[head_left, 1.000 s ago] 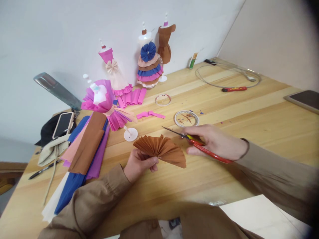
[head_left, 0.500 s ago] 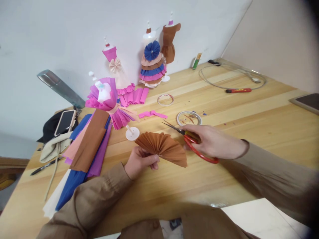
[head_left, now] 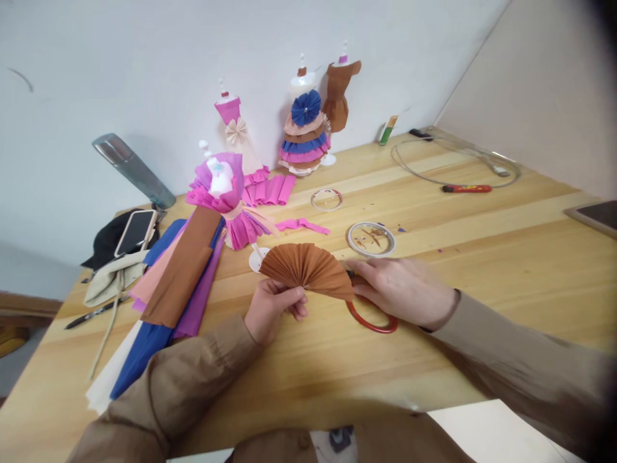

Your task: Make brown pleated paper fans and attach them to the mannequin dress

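Observation:
My left hand (head_left: 277, 308) pinches the gathered base of a brown pleated paper fan (head_left: 306, 267) between thumb and fingers. The fan is spread in a half circle, its folds pointing away from me. Just right of it, my right hand (head_left: 407, 289) is closed on the scissors (head_left: 373, 319) near their pivot. Their red handle loops hang below the fingers, and the blades are hidden behind the fan. Beyond the fan stands a small dress form (head_left: 222, 183) in pink and purple paper, its white round base (head_left: 258, 258) partly covered by the fan.
Folded crepe paper (head_left: 176, 270) in several colours lies on the left, beside a phone (head_left: 136, 233) and a pen (head_left: 94, 314). Several dressed forms, including one with a blue rosette (head_left: 306, 108), stand by the wall. A tape ring (head_left: 350, 241), red cutter (head_left: 466, 189) and cable (head_left: 419, 173) lie rightward.
My right hand has lowered the scissors and shifted left beside the fan, so the blades no longer show. The fan is turned slightly and opens more upward. The camera view has shifted a little.

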The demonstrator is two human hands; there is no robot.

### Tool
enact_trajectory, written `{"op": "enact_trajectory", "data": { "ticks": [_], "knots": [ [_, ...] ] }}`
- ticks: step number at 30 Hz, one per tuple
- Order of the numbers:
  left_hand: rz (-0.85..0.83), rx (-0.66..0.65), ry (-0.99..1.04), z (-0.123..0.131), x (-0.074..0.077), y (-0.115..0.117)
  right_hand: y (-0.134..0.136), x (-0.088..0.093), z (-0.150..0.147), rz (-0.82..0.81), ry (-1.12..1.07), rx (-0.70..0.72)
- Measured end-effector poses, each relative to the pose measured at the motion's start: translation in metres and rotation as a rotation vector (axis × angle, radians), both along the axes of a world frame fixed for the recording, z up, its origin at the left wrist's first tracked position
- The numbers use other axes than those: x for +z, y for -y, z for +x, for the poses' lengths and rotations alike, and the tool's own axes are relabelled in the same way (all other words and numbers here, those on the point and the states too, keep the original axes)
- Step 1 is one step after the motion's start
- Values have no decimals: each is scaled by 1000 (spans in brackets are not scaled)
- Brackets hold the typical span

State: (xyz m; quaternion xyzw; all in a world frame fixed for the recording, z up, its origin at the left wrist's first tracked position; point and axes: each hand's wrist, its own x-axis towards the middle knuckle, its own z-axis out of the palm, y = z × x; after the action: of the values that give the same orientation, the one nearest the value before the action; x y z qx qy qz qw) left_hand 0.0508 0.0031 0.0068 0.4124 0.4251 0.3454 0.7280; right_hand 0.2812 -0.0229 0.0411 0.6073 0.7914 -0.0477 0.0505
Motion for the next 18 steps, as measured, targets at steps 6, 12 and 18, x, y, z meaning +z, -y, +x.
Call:
{"op": "enact_trajectory", "data": {
  "ticks": [6,12,18],
  "knots": [
    [42,-36,-8,-2,-6,0,3,-7,6,1,-101,43],
    [71,-62,-19,-4,-9,1,6,-12,7,-34,-211,17],
    [89,-93,-35,-4,-7,3,0,-9,29,-55,-725,17]
  ]
}}
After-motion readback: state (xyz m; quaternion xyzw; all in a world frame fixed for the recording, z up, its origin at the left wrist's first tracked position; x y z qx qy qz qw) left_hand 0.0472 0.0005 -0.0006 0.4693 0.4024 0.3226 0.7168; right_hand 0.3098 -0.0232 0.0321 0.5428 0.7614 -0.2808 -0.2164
